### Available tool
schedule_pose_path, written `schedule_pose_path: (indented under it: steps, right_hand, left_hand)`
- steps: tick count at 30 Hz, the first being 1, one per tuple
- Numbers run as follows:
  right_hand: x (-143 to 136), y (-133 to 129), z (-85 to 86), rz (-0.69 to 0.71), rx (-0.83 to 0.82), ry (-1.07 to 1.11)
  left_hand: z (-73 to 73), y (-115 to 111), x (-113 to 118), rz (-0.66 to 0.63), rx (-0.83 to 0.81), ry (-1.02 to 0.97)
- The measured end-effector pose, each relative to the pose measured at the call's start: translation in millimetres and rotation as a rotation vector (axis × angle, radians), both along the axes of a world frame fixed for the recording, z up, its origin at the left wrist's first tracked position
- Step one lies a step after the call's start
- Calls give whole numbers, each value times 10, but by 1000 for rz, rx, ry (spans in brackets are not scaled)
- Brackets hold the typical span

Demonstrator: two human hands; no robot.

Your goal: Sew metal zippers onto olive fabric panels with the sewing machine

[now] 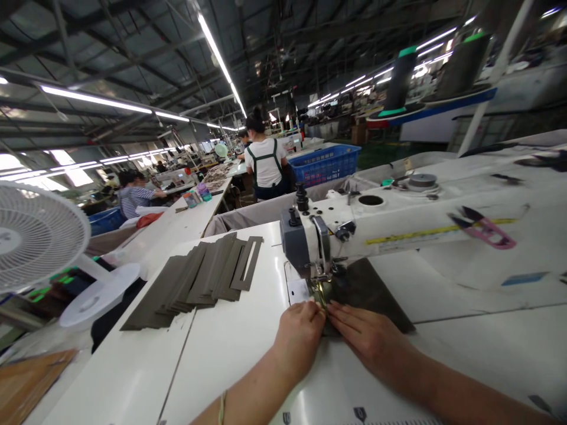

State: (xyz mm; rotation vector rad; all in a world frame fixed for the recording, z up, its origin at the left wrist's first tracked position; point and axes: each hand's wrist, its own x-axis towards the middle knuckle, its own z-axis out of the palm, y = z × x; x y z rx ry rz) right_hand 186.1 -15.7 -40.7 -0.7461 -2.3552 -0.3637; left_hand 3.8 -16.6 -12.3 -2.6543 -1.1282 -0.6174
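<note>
A white sewing machine (385, 218) stands in front of me, its needle end over a zipper (322, 290) with brassy teeth. The zipper lies at the edge of a dark olive fabric panel (372, 292) that is spread to the right under the machine arm. My left hand (299, 333) is closed in a pinch at the near end of the zipper, just before the presser foot. Beside it, my right hand (376, 336) lies with its fingers stretched out flat on the near edge of the panel. The right thumb is hidden.
A fanned stack of olive panels (195, 277) lies on the white table to the left, by a white fan (39, 236). Pink thread snips (487, 230) rest against the machine arm. Thread cones (398, 79) stand upper right. Co-workers sit beyond, near a blue basket (325, 165).
</note>
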Motion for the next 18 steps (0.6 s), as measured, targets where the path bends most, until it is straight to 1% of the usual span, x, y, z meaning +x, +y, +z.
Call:
schedule_pose_path:
  steps: [4,9,14,18]
  right_hand:
    - [-16,66,44,-5,-39,18]
    - [-74,150,59,-13,-49,72]
    - [-150,254,88,-17,-49,113]
    - [-155,267,121,-35,-56,100]
  left_hand:
    - [7,81,5,5,18,-14]
    - [10,187,-25,15,6,-7]
    - [-33,312,-52,38,1,5]
    - [-49,324,-50,90,-28,-14]
